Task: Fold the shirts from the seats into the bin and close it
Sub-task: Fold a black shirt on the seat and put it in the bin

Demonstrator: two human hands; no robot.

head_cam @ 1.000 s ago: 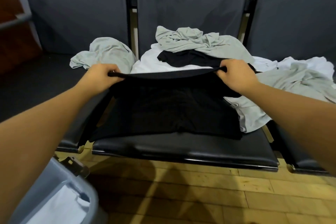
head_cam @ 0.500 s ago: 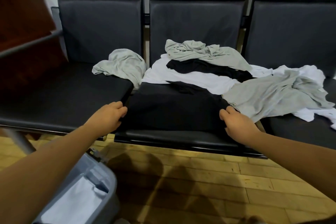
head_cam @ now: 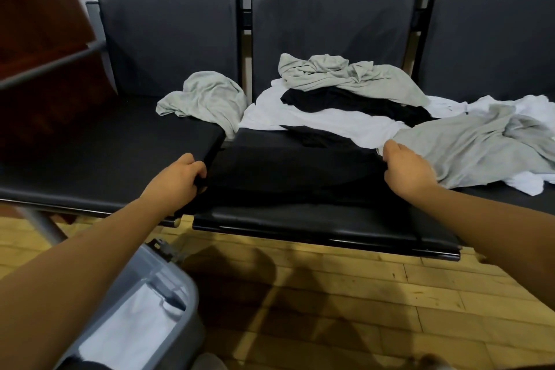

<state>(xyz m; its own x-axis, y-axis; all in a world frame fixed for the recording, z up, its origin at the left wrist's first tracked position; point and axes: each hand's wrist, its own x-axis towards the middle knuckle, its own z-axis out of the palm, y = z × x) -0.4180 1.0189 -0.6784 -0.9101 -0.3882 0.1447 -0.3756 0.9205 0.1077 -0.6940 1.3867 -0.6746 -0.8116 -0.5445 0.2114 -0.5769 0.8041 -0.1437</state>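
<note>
**Gripping flat black fabric shirt point(head_cam: 288, 171) at both side edges, middle seat**

Your left hand point(head_cam: 177, 177) has fingers and thumb curled round the shirt's left edge, right at the gap between the left and middle seat pads. Your right hand point(head_cam: 405, 171) is curled over the shirt's right edge, knuckles up. Its fingertips are hidden, but it reads as a grip on the cloth.

The shirt lies flat across the dark padded bench seat point(head_cam: 300, 225), just short of its front edge.

Toward the backrest of the same seat is a crumpled white shirt point(head_cam: 315, 122), with a second black shirt point(head_cam: 345, 100) on it and a bunched light grey shirt point(head_cam: 345, 75) on top. A balled-up pale grey shirt point(head_cam: 207, 96) sits at the back right corner of the left seat. A spread grey shirt point(head_cam: 468, 144) runs from the middle seat's right edge onto the right seat and touches your right hand.

The grey plastic bin point(head_cam: 180, 294) stands on the wooden plank floor point(head_cam: 360, 294) below the left seat's front edge. It holds a folded white cloth point(head_cam: 126, 330), and your left forearm crosses over it.
</note>
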